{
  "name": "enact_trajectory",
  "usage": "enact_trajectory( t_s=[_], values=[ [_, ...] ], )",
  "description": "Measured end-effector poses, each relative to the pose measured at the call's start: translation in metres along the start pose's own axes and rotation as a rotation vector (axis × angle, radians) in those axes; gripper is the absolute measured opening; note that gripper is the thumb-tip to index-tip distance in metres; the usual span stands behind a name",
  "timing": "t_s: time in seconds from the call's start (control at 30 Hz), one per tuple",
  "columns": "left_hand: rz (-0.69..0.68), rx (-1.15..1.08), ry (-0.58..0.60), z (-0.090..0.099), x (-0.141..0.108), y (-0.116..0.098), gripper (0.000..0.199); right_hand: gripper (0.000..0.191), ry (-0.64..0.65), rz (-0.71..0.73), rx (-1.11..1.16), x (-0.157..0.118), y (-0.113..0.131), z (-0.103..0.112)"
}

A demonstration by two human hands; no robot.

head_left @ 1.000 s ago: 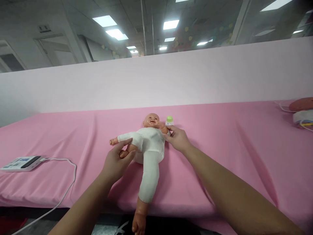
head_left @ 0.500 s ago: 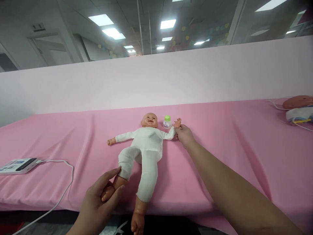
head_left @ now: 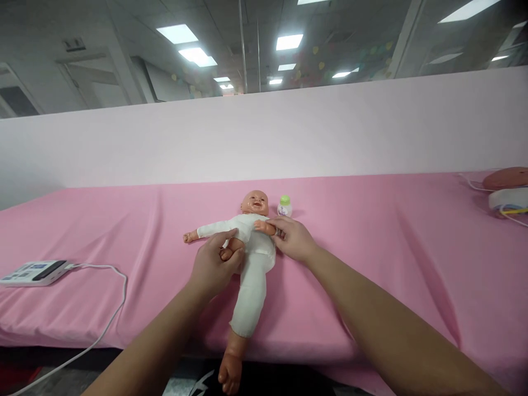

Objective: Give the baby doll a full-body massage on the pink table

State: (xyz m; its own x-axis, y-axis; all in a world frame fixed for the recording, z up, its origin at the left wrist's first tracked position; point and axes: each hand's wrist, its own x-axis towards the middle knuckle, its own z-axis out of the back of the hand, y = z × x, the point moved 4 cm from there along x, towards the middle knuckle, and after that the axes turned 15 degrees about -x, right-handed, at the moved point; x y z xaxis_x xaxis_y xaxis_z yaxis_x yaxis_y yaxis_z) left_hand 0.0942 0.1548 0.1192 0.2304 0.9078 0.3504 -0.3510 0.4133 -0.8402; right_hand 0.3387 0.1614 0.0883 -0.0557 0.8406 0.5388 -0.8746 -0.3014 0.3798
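A baby doll (head_left: 258, 261) in a white cloth suit lies face up, its head toward the wall. My left hand (head_left: 216, 261) grips the lower end of the doll's leg on the left, which is bent up over its belly. With my right hand (head_left: 291, 237) I hold the doll's arm on the right at the wrist, folded across its chest. The two held limbs are close together. The doll's other leg hangs straight over the front edge, and its other arm lies stretched out to the left. Beside the doll's head stands a small bottle (head_left: 284, 207) with a green cap.
Pink cloth (head_left: 355, 264) covers the table. At the left lies a white device (head_left: 37, 273) with a cable running over the front edge. An orange-brown object (head_left: 505, 179) and a white item (head_left: 509, 201) with cords are at the far right. A white wall (head_left: 264, 140) stands behind.
My left hand has raised the doll's leg from near the front edge to its belly. My right hand has moved left, bringing the doll's arm from its side over its chest.
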Motion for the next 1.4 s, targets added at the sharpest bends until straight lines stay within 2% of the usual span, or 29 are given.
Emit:
enact_trajectory(
  t_s=[0.1, 0.2, 0.3, 0.4, 0.47, 0.57, 0.67, 0.8, 0.87, 0.97, 1.1, 1.23, 1.33, 1.4],
  values=[
    [-0.021, 0.036, -0.009, -0.001, -0.002, 0.003, 0.054, 0.048, 0.028, 0.059, -0.036, 0.000, 0.007, -0.003],
    [-0.006, 0.007, -0.022, 0.007, -0.012, 0.005, 0.053, 0.044, -0.003, 0.016, 0.001, 0.001, 0.005, -0.002],
    [-0.047, -0.031, -0.038, 0.024, -0.031, 0.008, 0.050, 0.040, -0.022, -0.187, 0.122, 0.001, -0.012, -0.003],
    [-0.142, -0.014, -0.075, 0.045, -0.058, 0.016, 0.045, 0.043, -0.074, -0.442, 0.252, 0.000, -0.041, -0.002],
    [-0.195, -0.007, -0.080, 0.056, -0.077, 0.022, 0.043, 0.037, -0.130, -0.563, 0.263, -0.002, -0.061, 0.001],
    [-0.174, -0.018, -0.109, 0.067, -0.101, 0.033, 0.040, 0.030, -0.142, -0.713, 0.235, -0.006, -0.087, 0.003],
    [-0.109, -0.004, -0.128, 0.073, -0.112, 0.043, 0.039, 0.028, -0.111, -0.805, 0.272, -0.009, -0.099, 0.000],
    [-0.089, 0.017, -0.062, 0.070, -0.107, 0.048, 0.044, 0.029, -0.129, -0.754, 0.334, -0.007, -0.090, 0.000],
    [-0.096, 0.033, -0.080, 0.065, -0.098, 0.046, 0.045, 0.031, -0.143, -0.679, 0.306, -0.005, -0.078, 0.002],
    [-0.113, 0.055, -0.119, 0.051, -0.077, 0.035, 0.045, 0.036, -0.127, -0.520, 0.243, -0.003, -0.055, 0.003],
    [-0.052, 0.045, -0.065, 0.025, -0.042, 0.018, 0.049, 0.042, -0.053, -0.299, 0.165, -0.002, -0.025, -0.002],
    [0.014, 0.005, -0.040, 0.006, -0.012, 0.011, 0.054, 0.037, 0.005, -0.099, 0.048, 0.000, -0.002, -0.008],
    [0.020, 0.007, -0.036, 0.001, -0.005, 0.009, 0.053, 0.037, 0.022, -0.094, 0.044, 0.001, 0.001, -0.011],
    [0.001, 0.007, -0.036, 0.005, -0.010, 0.009, 0.053, 0.037, 0.014, -0.207, 0.151, 0.002, -0.008, -0.011]
  ],
)
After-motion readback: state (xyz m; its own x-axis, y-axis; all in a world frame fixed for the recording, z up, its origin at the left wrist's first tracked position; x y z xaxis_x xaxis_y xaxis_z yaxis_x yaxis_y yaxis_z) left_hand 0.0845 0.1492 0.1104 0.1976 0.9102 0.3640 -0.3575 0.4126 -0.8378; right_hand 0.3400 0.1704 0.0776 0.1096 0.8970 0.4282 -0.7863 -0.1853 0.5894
